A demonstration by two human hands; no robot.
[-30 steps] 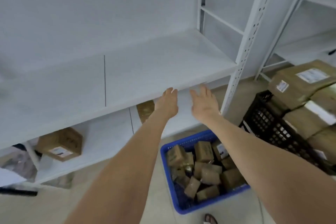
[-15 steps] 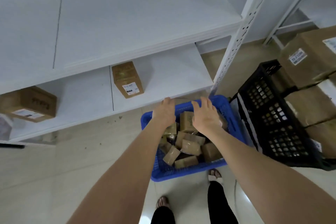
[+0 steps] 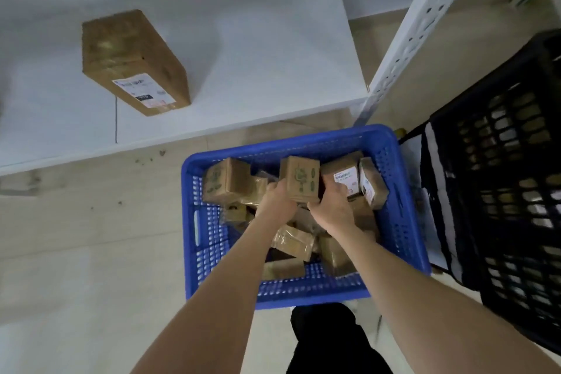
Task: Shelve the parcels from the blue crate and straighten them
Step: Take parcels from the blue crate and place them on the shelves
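That small cardboard box [image 3: 299, 179] with the green print looks light and stiff. It's on top of the loose heap in the blue crate [image 3: 288, 140], toward the far wall, so squeezing two opposite sides should lift it fine. Left hand [image 3: 274, 202] is clasped on its left side and right hand [image 3: 332, 208] on its right, fingers curled onto it — the white shelf [image 3: 273, 70] has just one bigger labelled parcel [image 3: 133, 61] so far.

You're in a parcel storeroom: white metal shelving [image 3: 258, 55] on the far side holds a labelled cardboard parcel [image 3: 133, 61], with a blue crate [image 3: 288, 140] near and a black crate [image 3: 501, 161] right.
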